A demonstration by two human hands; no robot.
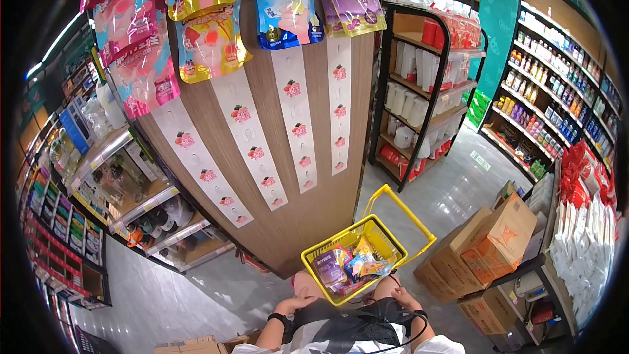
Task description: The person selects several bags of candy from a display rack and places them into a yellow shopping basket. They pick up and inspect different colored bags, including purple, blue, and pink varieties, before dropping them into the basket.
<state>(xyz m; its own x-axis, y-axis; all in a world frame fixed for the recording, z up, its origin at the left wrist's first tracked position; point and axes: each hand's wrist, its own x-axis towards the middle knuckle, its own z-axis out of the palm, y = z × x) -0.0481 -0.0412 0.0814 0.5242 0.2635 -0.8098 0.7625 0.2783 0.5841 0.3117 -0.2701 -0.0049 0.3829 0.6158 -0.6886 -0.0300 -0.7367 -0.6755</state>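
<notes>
A yellow shopping basket (388, 236) stands in front of me between my knees, its yellow handle (419, 219) swung out to the right. Inside lie several shiny candy bags, among them a purple bag (328, 267) and a blue and yellow bag (364, 265). Left of the basket, my left hand (296, 302) rests on my thigh with its fingers stretched out, holding nothing. My right hand (406, 299) lies by my other knee, beside a thin black cable (419, 328); its fingers look loosely extended. Neither hand touches the basket.
Ahead rises a wooden display panel (308, 223) with white strips of hooks, several candy bags (209, 42) hanging at its top. Cardboard boxes (501, 239) are stacked at right near packaged goods (583, 255). Shelves (154, 206) flank the left; a black-framed rack (419, 105) stands ahead right.
</notes>
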